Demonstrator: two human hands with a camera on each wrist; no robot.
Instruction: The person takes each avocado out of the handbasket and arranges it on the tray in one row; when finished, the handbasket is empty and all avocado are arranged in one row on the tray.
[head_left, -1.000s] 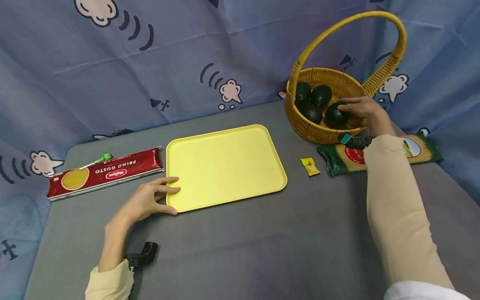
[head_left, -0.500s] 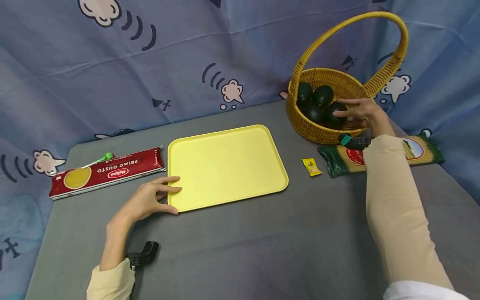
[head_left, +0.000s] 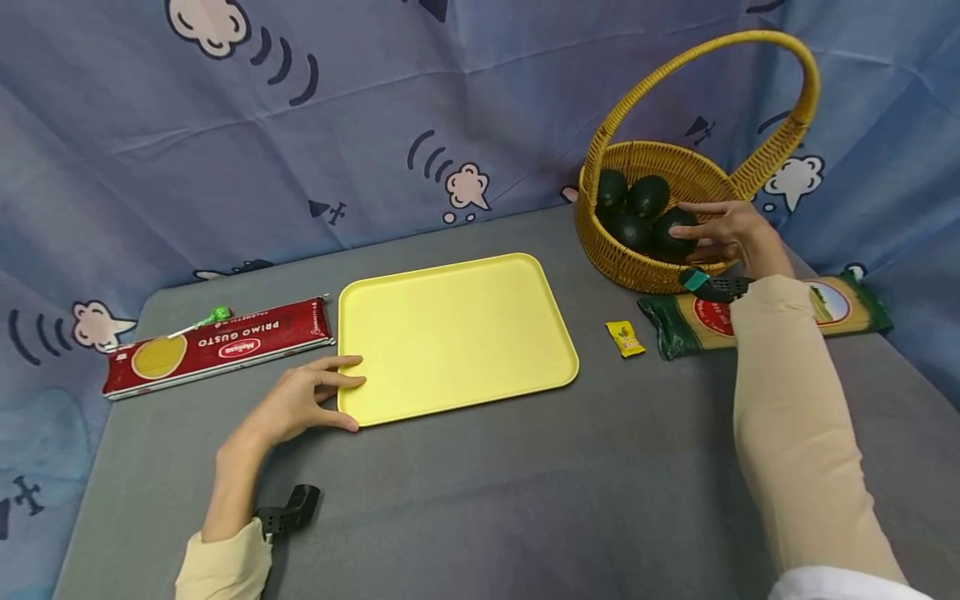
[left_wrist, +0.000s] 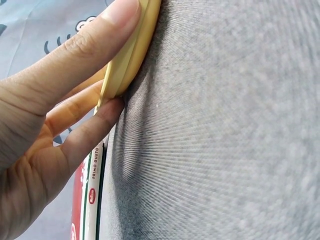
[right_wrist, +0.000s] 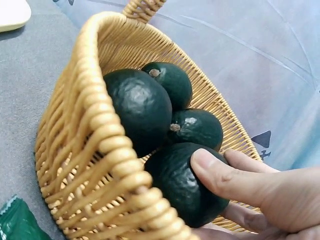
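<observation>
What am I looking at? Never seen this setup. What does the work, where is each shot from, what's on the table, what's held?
No robot here: a person's two bare hands do the work, so "grip" means a hand. The wide view is from a head-worn camera looking forward and down; the two close-ups are from cameras on the left and right wrists.

On the grey table are a yellow tray, a red spaghetti pack with a green lollipop, a small yellow packet, a green-and-tan pack partly behind the right sleeve, and a wicker basket of dark green fruit, possibly avocados.

The left grip holds a tray corner; the right grip holds one fruit, inside the basket.
</observation>
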